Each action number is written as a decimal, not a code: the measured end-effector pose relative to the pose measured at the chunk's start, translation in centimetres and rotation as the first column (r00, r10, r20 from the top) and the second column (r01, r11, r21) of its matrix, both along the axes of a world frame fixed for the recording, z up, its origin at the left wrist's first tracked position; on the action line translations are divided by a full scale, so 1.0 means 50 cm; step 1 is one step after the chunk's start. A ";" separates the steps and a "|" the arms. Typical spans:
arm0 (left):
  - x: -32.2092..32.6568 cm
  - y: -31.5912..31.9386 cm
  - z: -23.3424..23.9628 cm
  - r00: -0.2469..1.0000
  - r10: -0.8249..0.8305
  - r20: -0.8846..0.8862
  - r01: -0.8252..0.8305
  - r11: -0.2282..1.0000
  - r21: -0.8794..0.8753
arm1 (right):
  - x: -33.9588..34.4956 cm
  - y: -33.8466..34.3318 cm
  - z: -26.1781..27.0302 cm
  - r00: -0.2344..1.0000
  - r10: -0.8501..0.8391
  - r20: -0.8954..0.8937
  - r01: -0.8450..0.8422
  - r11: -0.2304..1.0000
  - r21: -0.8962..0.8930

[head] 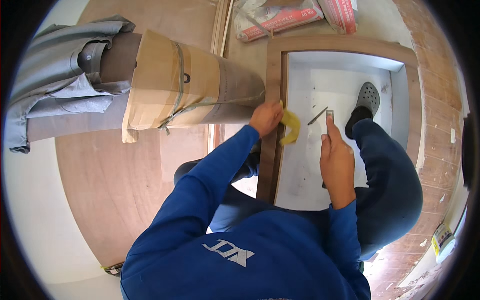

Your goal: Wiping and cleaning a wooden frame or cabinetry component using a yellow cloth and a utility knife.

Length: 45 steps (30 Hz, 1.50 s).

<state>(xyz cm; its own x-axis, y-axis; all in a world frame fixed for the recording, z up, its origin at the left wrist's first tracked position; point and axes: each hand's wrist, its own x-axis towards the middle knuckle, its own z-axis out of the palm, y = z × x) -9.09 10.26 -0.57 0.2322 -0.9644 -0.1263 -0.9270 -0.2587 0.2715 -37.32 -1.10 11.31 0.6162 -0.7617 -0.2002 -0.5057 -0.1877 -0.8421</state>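
My left hand (267,119) grips one end of a curled, blurred yellow strip (291,125) at the inner edge of a wooden frame (270,157). The strip's free end hangs over the frame's white inner panel (300,172). In my right hand (337,161) is a slim tool with a flat metal tip (329,112), perhaps a chisel or a cutter. My index finger lies along it, and most of its dark handle is hidden in my palm. A thin dark sliver (318,116) rests on the white panel, left of the tool's tip.
A foot in a grey clog (368,98) stands inside the frame. To the left lies a large roll wrapped in cardboard (198,80), tied with cord, with grey cloth (67,71) over its end. Cement bags (281,20) lie beyond the frame. A small tub (443,243) is at right.
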 end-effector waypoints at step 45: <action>-0.122 0.146 -0.004 0.948 0.071 0.310 -0.070 0.997 -0.016 | 0.010 0.059 -0.097 0.986 0.062 0.154 -0.026 0.974 -0.225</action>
<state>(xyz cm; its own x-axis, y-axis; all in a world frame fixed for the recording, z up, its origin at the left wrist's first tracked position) -15.21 17.54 -0.76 0.3265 -0.9446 -0.0327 -0.9451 -0.3258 -0.0252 -36.81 1.83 6.44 0.6605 -0.7473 0.0732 -0.3558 -0.3973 -0.8459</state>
